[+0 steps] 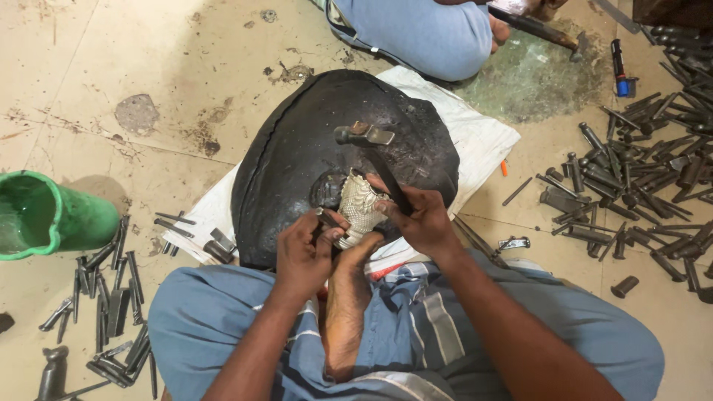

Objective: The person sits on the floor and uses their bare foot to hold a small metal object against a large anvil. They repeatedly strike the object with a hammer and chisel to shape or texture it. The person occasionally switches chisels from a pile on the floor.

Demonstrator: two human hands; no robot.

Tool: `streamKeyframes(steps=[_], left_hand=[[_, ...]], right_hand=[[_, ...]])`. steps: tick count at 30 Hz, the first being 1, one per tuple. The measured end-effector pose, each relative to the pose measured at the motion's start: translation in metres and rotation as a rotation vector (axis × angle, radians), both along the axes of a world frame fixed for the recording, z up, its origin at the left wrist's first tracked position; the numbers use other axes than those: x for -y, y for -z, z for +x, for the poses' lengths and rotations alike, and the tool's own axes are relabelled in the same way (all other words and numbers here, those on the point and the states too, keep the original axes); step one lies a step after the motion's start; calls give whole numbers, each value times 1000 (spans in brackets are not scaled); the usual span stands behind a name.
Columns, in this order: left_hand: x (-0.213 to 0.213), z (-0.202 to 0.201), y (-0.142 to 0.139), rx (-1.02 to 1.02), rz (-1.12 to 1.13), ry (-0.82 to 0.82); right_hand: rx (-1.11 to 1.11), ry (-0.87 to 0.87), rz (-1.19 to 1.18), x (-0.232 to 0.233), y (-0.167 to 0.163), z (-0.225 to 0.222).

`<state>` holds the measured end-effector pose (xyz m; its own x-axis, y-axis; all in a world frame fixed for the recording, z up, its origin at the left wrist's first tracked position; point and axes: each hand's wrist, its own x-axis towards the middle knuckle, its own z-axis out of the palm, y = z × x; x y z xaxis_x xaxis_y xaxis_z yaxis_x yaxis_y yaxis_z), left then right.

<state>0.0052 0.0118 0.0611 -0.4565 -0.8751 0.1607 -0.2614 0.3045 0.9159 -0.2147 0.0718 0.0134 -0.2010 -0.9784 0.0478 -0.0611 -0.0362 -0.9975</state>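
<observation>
Bucket (44, 215) left; punches (639, 186) right; block (297, 148) probably on cloth (483, 137).

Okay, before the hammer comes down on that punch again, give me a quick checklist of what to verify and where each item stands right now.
1. Right hand grips the hammer by its handle, head raised above the work: ok.
2. Left hand pinches the small punch against the silver patterned piece: ok.
3. Punch tip seated on the intended spot: cannot tell, the fingers hide it.
4. Silver piece resting on the black dome block, braced by the foot: ok.
5. Left fingers clear of the hammer's path: cannot tell, they sit close around the punch.
6. Toes near the strike zone: not ok, they touch the piece.
</observation>
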Motion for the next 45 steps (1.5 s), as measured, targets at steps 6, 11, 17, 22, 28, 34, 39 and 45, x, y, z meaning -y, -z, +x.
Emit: streamKeyframes(steps=[6, 11, 17, 22, 28, 34, 39, 45], left_hand=[[20, -5, 1, -155, 262, -96], [29, -10, -3, -25, 228, 48], [29, -15, -9, 120, -1, 56], [30, -12, -8, 84, -65, 120], [28, -11, -4, 104, -98, 156], [27, -10, -2, 74, -114, 153], [27, -11, 5, 53, -98, 149], [26, -10, 8, 72, -120, 159]], right_hand=[[79, 85, 53, -6, -10, 8], [-409, 168, 98, -16, -40, 11], [-550, 250, 615, -46, -100, 0], [-366, 226, 559, -68, -138, 1], [-426, 172, 842, -78, -168, 12], [-474, 219, 725, -86, -175, 14], [-467, 222, 654, -97, -176, 6], [-669, 341, 149, -108, -191, 10]])
